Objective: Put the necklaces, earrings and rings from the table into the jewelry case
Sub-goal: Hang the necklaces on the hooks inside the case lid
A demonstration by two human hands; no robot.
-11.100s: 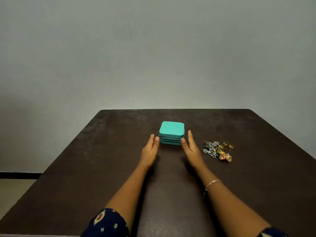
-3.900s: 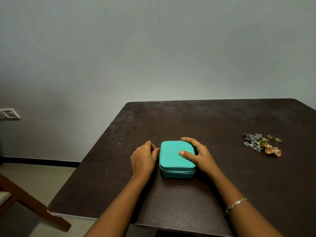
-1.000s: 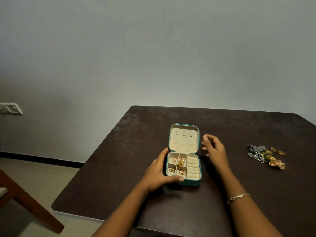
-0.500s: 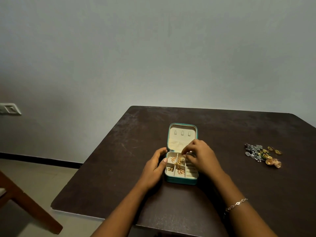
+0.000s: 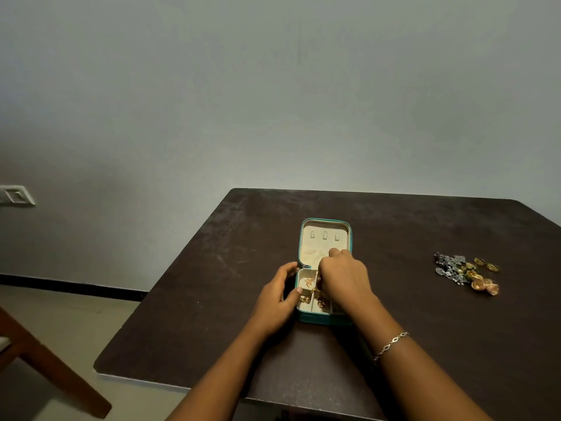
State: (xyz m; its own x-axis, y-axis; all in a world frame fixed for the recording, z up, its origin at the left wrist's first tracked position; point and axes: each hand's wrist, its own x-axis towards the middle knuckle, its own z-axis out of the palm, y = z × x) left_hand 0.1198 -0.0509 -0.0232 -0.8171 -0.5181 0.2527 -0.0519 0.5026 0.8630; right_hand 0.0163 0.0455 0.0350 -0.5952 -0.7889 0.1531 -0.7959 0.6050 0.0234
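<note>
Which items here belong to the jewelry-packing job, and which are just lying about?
Job: open teal jewelry case, gold pieces inside it, loose jewelry pile, left hand, right hand.
Lying about: wall switch plate, wooden chair, wrist bracelet.

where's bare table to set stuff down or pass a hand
Bare tabletop lies between the jewelry case and the jewelry pile, and behind the case. Crowded: over the case, where the left hand and right hand meet.

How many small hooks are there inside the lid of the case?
3 hooks, in one row near the top of the lid: one left, one middle, one right. The right hand covers the lid's lower right, so more may hide there.
</note>
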